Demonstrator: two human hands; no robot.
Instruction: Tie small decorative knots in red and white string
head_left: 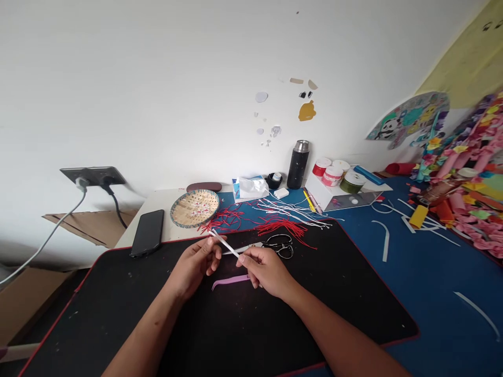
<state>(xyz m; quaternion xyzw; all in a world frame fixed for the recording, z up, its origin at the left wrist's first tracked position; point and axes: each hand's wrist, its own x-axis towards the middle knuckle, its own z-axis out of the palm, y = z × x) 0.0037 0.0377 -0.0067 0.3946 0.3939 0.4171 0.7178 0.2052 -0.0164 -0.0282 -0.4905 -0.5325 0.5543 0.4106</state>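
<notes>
White plastic strip (pixel 226 244) clamped between my left grip (pixel 194 267) and right grip (pixel 267 269), above black desk mat (pixel 98 324). Red cords (pixel 285 228) and white cords (pixel 291 212) lie loose far side, looks unprocessed; scissors (pixel 281 245) and pink tweezers (pixel 230 281) unused.

a flat black smartphone (pixel 147 233) lay at the edge of the white desk (pixel 153 201), near a round woven bamboo basket (pixel 195 208) with a blue rim and small red and white bits inside. behind them were a dark brown oblong case (pixel 204 187) and a blue-and-white tissue box (pixel 245 189). a black vacuum flask (pixel 297 165) with a steel top stood upright before the white wall (pixel 157 78). red-and-white round jars (pixel 332 173) and an olive green ribbon roll (pixel 352 183) sat on a white box stand (pixel 318 191). a dark wall socket (pixel 92 176) held two plugs. pink, yellow and orange paper craft pieces (pixel 463 178) lay heaped at the far right.
</notes>
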